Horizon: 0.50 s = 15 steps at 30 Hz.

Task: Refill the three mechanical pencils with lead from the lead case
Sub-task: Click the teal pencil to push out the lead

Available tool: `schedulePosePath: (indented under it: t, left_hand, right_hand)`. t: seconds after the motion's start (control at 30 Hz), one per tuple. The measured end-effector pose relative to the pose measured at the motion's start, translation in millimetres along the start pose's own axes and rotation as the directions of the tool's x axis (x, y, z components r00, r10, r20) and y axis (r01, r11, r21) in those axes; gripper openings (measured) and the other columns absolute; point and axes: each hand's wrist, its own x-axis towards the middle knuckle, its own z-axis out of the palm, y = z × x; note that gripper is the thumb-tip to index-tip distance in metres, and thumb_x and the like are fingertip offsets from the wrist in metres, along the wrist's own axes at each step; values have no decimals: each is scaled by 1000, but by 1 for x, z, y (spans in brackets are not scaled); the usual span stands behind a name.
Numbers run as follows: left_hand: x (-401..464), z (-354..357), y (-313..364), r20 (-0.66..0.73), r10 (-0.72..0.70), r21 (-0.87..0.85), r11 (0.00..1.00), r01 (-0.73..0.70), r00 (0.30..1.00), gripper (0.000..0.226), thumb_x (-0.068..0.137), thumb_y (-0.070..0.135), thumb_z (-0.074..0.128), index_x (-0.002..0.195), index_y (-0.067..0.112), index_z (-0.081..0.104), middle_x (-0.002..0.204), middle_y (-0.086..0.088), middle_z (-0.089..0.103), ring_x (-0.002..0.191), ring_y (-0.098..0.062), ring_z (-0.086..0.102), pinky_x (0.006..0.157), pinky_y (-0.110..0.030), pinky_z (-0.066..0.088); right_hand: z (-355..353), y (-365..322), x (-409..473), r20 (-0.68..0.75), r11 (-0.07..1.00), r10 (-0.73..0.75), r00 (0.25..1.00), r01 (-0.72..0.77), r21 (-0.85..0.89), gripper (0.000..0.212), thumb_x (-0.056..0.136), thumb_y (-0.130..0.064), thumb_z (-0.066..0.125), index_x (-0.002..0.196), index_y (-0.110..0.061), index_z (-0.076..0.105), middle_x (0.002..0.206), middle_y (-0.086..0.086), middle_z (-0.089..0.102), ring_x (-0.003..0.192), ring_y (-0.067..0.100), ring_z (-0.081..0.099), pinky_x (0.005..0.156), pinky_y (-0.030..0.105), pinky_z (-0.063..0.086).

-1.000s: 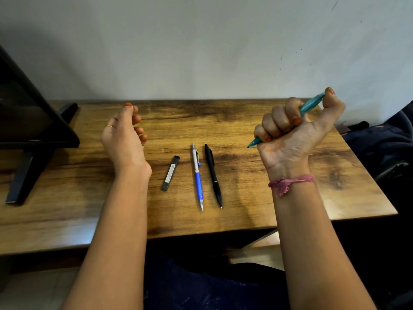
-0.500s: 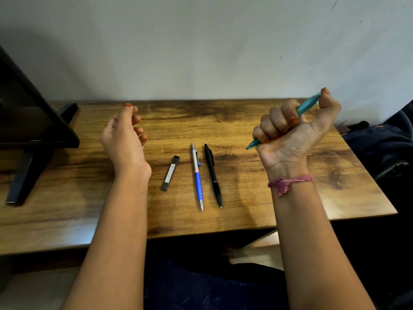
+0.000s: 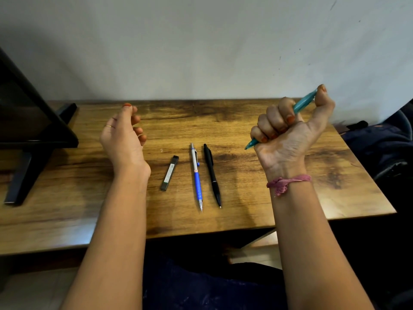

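My right hand (image 3: 288, 135) is raised over the right side of the wooden desk (image 3: 245, 121), fist closed around a teal mechanical pencil (image 3: 306, 101) with the thumb pressing its top end; its tip points down-left. My left hand (image 3: 123, 139) hovers over the left-centre of the desk, fingers loosely curled and apart, holding nothing. On the desk between the hands lie a dark lead case (image 3: 169, 172), a blue and silver mechanical pencil (image 3: 196, 176) and a black mechanical pencil (image 3: 211, 173), side by side, tips toward me.
A black monitor on an angled stand (image 3: 29, 130) occupies the left side of the desk. A pale wall runs behind the desk. Dark bags or clothing (image 3: 380, 144) lie beyond the desk's right edge. My lap is below the front edge.
My right thumb has shifted slightly on the top of the teal pencil, and the hand has moved a little left. The left hand and the things on the desk stayed still.
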Motion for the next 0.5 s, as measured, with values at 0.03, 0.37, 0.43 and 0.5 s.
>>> schedulePosePath:
  t: [0.03,0.37,0.43,0.5]
  left_hand:
    - [0,0,0,0,0,2,1000,0,1000,14,86,23,64,72,22,66,62,12,62,49,-1,47,46,-16,37]
    - [1,-1,-1,4,0,-1,1000,0,1000,14,85,24,65,72,23,66,62,12,62,49,0,47,46,-16,38]
    - [2,-1,-1,3,-2,-3,1000,2,1000,14,85,24,65,71,23,66,61,12,63,48,0,47,45,-16,38]
    - [3,-2,-1,8,-3,-4,1000,3,1000,13,85,24,65,72,23,66,61,12,63,48,0,48,45,-16,38]
  right_hand:
    - [0,0,0,3,1000,0,1000,0,-4,55,91,-60,27,51,-22,28,43,-9,18,42,11,8,44,22,8]
    - [1,0,0,7,1000,1,1000,-1,-19,54,91,-59,25,52,-21,26,43,-8,18,43,12,7,44,22,8]
    - [1,1,0,-1,1000,5,1000,-5,-1,54,91,-60,26,53,-21,26,43,-8,18,43,12,8,44,23,8]
    - [2,1,0,1,1000,14,1000,-14,7,55,90,-63,27,54,-21,26,44,-8,18,42,11,8,43,23,8]
